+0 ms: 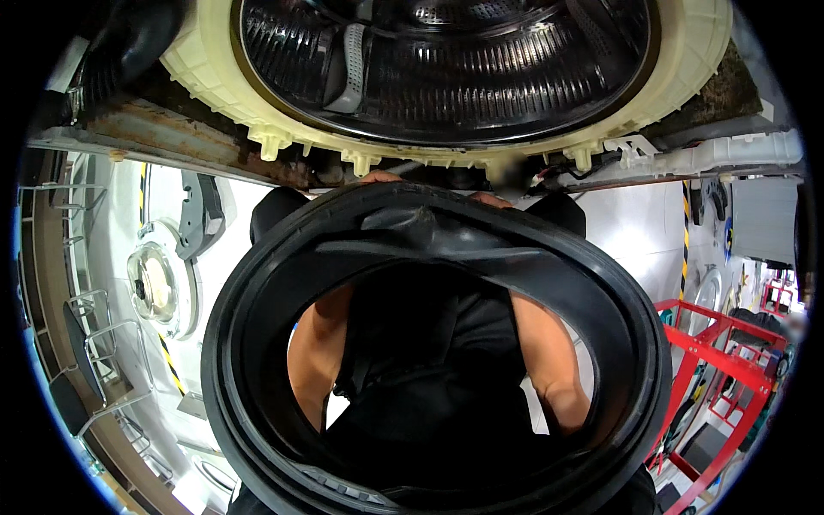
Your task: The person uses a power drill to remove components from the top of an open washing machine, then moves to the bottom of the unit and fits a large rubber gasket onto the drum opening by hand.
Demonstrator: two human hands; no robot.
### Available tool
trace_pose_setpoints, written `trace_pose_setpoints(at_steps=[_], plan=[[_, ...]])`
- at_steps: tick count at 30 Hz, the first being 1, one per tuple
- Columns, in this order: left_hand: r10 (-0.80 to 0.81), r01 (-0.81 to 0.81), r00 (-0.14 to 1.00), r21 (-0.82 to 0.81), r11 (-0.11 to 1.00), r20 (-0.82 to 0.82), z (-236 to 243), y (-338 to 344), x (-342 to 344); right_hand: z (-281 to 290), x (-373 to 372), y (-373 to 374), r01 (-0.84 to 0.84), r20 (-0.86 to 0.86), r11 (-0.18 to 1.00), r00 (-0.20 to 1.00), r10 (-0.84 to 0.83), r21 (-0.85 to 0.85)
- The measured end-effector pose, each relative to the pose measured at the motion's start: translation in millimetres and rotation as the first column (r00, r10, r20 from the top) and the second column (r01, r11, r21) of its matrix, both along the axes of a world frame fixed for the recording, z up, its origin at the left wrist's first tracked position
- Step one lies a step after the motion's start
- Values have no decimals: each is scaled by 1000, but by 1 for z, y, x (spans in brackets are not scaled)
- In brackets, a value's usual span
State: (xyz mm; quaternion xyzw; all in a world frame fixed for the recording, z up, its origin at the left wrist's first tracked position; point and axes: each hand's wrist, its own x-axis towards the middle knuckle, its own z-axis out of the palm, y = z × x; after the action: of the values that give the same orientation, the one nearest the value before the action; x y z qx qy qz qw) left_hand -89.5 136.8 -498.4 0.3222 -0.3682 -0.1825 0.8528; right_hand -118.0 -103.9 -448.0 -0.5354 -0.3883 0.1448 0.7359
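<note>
A large black rubber gasket (626, 360) fills the lower middle, with a moulded fold along its upper inner edge. My left hand (378, 178) is closed on its far edge, mostly hidden behind it except for some fingers. My right hand (491, 198) also grips that edge, further right, with little more than its fingertips showing. My forearms and dark clothing show through the gasket's opening. Just beyond my hands is a washing machine's cream plastic tub rim (206, 69) around a ribbed steel drum (481, 94).
A rusty metal frame edge (154, 129) runs below the tub. On the left are a round glass door (154, 287), a grey part (196, 215) and metal-framed chairs (81, 343). A red metal cart (721, 360) stands right, near striped floor tape (685, 232) and a grey box (764, 219).
</note>
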Motion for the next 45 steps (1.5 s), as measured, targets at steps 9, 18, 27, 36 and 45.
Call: trace_pose_setpoints(at_steps=[9, 18, 27, 36, 45], plan=[[12, -11, 999, 26, 1000, -49, -6, 4, -6, 3, -7, -3, 7, 58, 1000, 998, -6, -18], [21, -20, 997, 16, 1000, -80, -9, 4, -11, -33, 6, -13, -48, 43, 996, 998, 45, 69], [26, -23, 995, 37, 999, -92, -7, 3, -10, -62, 27, -16, -66, 9, 975, 998, 65, 213], [35, -33, 993, 25, 999, -113, -8, 7, -13, -66, 65, -21, -331, -14, 906, 938, 347, 263], [-24, 24, 992, 4, 1000, -123, -12, 0, -7, -22, 12, -17, -70, -91, 975, 992, 91, 211]])
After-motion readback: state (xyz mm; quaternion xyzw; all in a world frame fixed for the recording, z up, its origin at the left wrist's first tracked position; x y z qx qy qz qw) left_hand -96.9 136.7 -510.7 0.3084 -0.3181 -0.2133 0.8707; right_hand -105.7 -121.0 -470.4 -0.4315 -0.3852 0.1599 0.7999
